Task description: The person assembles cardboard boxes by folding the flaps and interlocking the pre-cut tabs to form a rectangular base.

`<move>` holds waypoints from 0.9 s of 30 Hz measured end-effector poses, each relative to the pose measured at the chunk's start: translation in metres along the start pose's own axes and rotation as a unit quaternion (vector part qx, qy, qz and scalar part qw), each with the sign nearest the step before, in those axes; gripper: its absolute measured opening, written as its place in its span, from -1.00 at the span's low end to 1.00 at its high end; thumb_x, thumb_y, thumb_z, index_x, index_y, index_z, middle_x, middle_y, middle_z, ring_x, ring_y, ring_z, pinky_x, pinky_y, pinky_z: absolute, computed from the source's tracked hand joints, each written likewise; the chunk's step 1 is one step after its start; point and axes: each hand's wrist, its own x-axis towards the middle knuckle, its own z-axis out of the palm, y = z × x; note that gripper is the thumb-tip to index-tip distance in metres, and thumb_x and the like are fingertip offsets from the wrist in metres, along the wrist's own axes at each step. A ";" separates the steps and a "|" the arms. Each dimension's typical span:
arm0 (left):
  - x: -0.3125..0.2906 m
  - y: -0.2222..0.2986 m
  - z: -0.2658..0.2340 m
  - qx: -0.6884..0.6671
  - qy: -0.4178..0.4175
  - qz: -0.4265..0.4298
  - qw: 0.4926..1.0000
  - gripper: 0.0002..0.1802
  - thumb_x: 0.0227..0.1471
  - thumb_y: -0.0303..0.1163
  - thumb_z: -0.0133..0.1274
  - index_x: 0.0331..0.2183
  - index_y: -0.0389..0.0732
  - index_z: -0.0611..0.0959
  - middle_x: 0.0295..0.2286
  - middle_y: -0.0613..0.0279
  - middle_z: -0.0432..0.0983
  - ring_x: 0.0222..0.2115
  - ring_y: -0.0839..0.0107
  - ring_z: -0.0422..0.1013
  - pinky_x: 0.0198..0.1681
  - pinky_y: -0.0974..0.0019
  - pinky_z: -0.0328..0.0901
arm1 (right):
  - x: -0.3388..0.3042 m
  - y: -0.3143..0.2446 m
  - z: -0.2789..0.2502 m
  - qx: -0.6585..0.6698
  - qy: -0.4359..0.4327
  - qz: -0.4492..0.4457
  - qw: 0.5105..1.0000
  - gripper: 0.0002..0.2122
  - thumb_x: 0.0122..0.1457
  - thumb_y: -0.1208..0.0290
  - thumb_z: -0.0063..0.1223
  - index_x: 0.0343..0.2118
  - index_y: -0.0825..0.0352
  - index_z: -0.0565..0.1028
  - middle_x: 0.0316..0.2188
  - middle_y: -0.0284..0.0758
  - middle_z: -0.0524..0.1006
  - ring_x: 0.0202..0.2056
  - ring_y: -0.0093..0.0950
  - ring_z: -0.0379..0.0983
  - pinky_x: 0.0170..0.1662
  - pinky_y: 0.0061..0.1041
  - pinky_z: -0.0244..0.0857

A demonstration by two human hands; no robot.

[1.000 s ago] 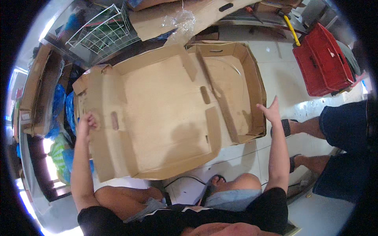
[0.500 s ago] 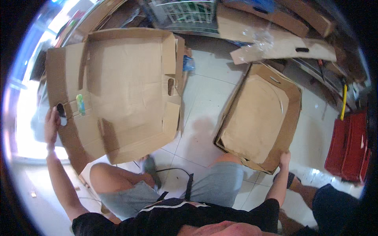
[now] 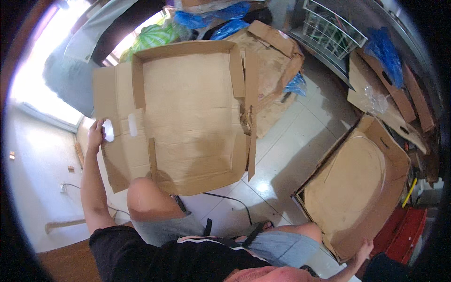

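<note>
Gripping a box per hand. Left hand (image 3: 96, 134) closed at the flap cut-out of the wide box (image 3: 188, 113), left of centre; right hand (image 3: 362, 251) closed on the near rim of the smaller box (image 3: 352, 183), lower right, some fingers hidden, forearm cut off. Red crate (image 3: 408, 230) partly hidden behind the smaller box. Both boxes creased tan cardboard, shallow; the wide one's slot ragged. Count: two held boxes, one white wire basket (image 3: 329, 33).
</note>
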 end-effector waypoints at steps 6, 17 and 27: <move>0.055 -0.154 -0.050 -0.114 0.084 -0.083 0.986 -0.66 0.36 -0.11 -0.05 -0.12 -0.13 0.68 -0.59 0.49 0.25 -0.64 0.64 0.18 -0.58 0.45 0.12 | -0.011 -0.092 0.004 -0.007 0.055 -0.050 0.997 -0.61 0.27 0.42 0.00 0.11 0.50 0.44 0.00 -0.14 0.55 -0.03 -0.29 0.48 0.05 -0.31 0.36; -0.013 -0.537 -0.245 0.241 0.236 -0.387 0.858 -0.43 0.22 0.01 -0.10 -0.09 -0.28 0.70 -0.19 -0.13 0.66 -0.17 0.03 0.60 -0.04 -0.02 0.42 | -0.077 -0.346 0.302 0.001 -0.254 -0.218 0.942 -0.55 0.29 0.39 0.09 0.19 0.50 0.41 0.11 -0.21 0.53 0.08 -0.35 0.44 0.19 -0.37 0.25; -0.065 -0.486 -0.265 0.182 0.475 -0.092 0.856 -0.40 0.18 -0.01 0.12 0.00 -0.36 0.60 -0.09 -0.16 0.59 -0.01 0.05 0.48 0.08 0.12 0.33 | -0.279 -0.387 0.734 -0.063 -0.514 -0.214 0.829 -0.64 0.25 0.39 0.14 0.05 0.49 0.47 -0.15 -0.10 0.65 -0.11 -0.26 0.56 -0.02 -0.25 0.40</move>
